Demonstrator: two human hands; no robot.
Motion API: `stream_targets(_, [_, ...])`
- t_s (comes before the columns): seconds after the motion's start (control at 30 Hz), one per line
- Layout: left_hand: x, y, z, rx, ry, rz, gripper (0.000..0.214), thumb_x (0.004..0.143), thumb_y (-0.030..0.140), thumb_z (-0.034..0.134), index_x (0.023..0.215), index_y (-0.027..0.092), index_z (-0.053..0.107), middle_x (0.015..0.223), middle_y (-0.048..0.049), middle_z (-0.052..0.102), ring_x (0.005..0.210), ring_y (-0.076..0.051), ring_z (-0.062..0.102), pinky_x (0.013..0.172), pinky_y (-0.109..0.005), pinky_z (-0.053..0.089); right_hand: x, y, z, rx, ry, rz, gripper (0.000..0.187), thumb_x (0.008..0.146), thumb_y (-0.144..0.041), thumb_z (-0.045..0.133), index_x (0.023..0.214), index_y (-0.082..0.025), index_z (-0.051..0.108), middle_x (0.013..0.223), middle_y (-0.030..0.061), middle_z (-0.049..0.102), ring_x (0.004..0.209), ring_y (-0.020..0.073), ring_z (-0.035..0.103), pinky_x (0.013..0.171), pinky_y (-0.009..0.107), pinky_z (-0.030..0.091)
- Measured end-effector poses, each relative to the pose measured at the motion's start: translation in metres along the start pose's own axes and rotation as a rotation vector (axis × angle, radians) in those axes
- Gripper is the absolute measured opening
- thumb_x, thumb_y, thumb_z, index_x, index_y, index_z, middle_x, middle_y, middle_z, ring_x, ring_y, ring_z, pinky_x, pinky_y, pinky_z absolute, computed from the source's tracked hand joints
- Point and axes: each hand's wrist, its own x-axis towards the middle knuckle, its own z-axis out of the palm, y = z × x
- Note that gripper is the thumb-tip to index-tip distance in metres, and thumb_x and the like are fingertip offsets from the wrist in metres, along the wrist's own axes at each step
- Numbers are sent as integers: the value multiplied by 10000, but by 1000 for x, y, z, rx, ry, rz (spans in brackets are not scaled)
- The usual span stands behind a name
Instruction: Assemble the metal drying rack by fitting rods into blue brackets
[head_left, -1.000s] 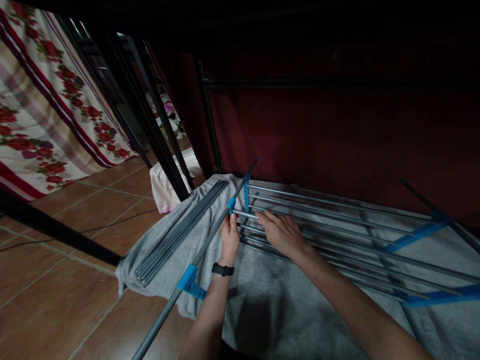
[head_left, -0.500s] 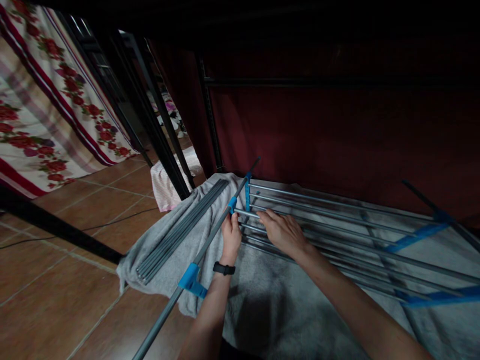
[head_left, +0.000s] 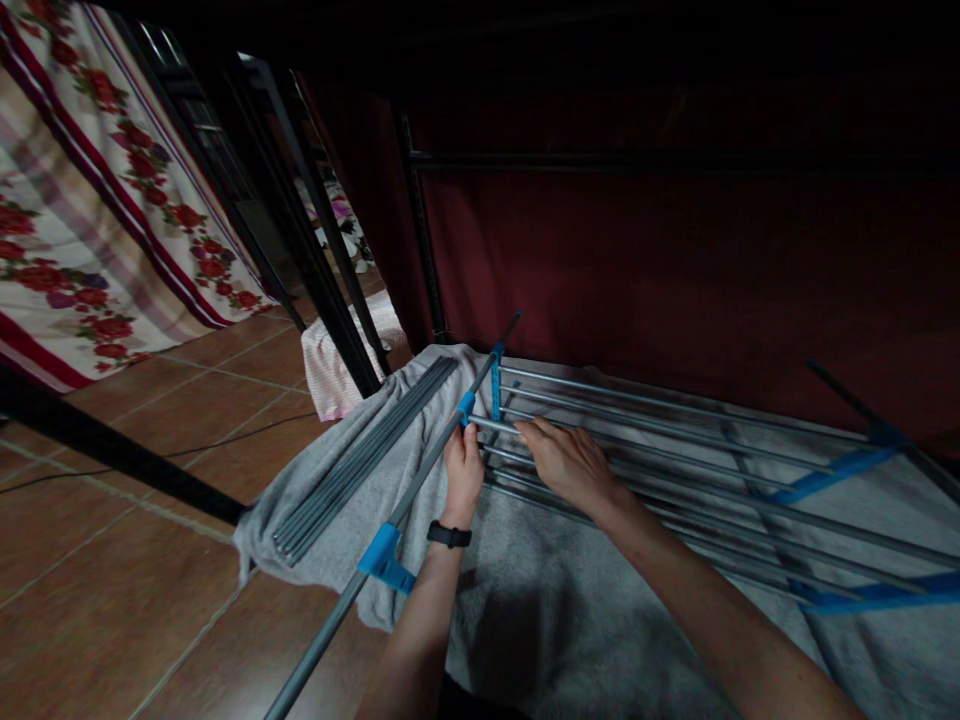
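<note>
My left hand (head_left: 462, 470), with a black band at the wrist, is wrapped round a long grey side pole (head_left: 409, 502) just below a blue plastic connector (head_left: 465, 407). My right hand (head_left: 568, 460) pinches the end of a thin grey rod (head_left: 675, 465) close to that connector. The rod is one of several parallel rods of a drying-rack frame (head_left: 697, 440) lying flat on a grey towel (head_left: 555, 610). A second blue connector (head_left: 382, 558) sits lower on the pole.
A loose bundle of grey rods (head_left: 360, 460) lies on the towel's left part. Blue crossbars (head_left: 832, 470) brace the frame at right. Black metal legs (head_left: 315, 280) and a dark red cloth wall (head_left: 675, 260) stand behind. A floral sheet (head_left: 90, 220) hangs left over brown tiles (head_left: 112, 580).
Both hands stay almost where they were; the view has drifted very slightly. The grips on pole and rod look the same.
</note>
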Motion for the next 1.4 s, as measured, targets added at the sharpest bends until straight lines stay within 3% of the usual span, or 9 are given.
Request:
stream_targets(0.17, [-1, 0, 0, -13, 10, -2, 461, 964, 603, 421, 1011, 200, 641, 995, -104, 687, 1071, -271, 633, 1021, -439, 474, 1, 1, -1, 18, -10, -2, 380, 1079, -295, 308, 1347, -271, 575, 1237, 52, 675, 1028, 206, 658, 816, 306, 457])
stream_targets(0.4, [0, -1, 1, -27, 1, -16, 463, 964, 599, 418, 1034, 196, 635, 1023, -108, 692, 1044, -264, 644, 1004, -434, 490, 1, 1, -1, 43, -20, -5, 400, 1081, -299, 290, 1368, -260, 567, 1258, 64, 668, 1070, 210, 646, 844, 315, 457])
stream_targets(0.57, [-1, 0, 1, -20, 0, -11, 438, 973, 571, 416, 948, 188, 627, 1019, -127, 683, 1131, -277, 622, 1061, -459, 455, 2, 1, -3, 71, -7, -19, 358, 1077, -300, 334, 1323, -266, 592, 1231, 46, 687, 1068, 206, 652, 822, 290, 451])
stream_targets(0.73, [-1, 1, -1, -13, -9, -6, 427, 971, 569, 419, 884, 198, 613, 1023, -122, 684, 1108, -272, 629, 1048, -446, 464, 3, 1, -6, 62, -19, -12, 330, 1075, -302, 351, 1275, -260, 610, 1197, 48, 702, 1048, 204, 662, 813, 274, 444])
stream_targets(0.93, [-1, 0, 0, -23, -14, -20, 442, 965, 587, 421, 961, 201, 637, 998, -106, 687, 1036, -259, 645, 1004, -430, 488, 5, 4, -10, 69, -39, -45, 323, 1080, -300, 328, 1186, -248, 628, 1116, 41, 725, 1000, 209, 675, 797, 275, 436])
stream_targets(1.07, [-1, -2, 0, -14, 0, -8, 474, 956, 620, 419, 937, 200, 637, 968, -113, 684, 1066, -271, 636, 1022, -451, 475, 5, 5, -10, 66, -53, -50, 333, 1080, -295, 324, 1224, -246, 621, 1145, 49, 722, 1019, 206, 676, 812, 275, 440])
stream_targets(1.27, [0, 0, 1, -22, 9, 1, 519, 936, 666, 414, 982, 188, 609, 918, -94, 664, 881, -244, 637, 898, -417, 512, 4, -1, -2, 33, 25, -6, 378, 1086, -353, 338, 1400, -264, 527, 1178, 57, 710, 985, 224, 679, 807, 309, 462])
stream_targets(1.4, [2, -1, -1, -19, 18, 9, 495, 905, 689, 445, 906, 218, 597, 859, -67, 645, 833, -233, 614, 833, -377, 509, -3, -4, 4, -1, 142, -37, 401, 1066, -378, 438, 1429, -214, 493, 1161, 83, 695, 1048, 227, 638, 922, 343, 444])
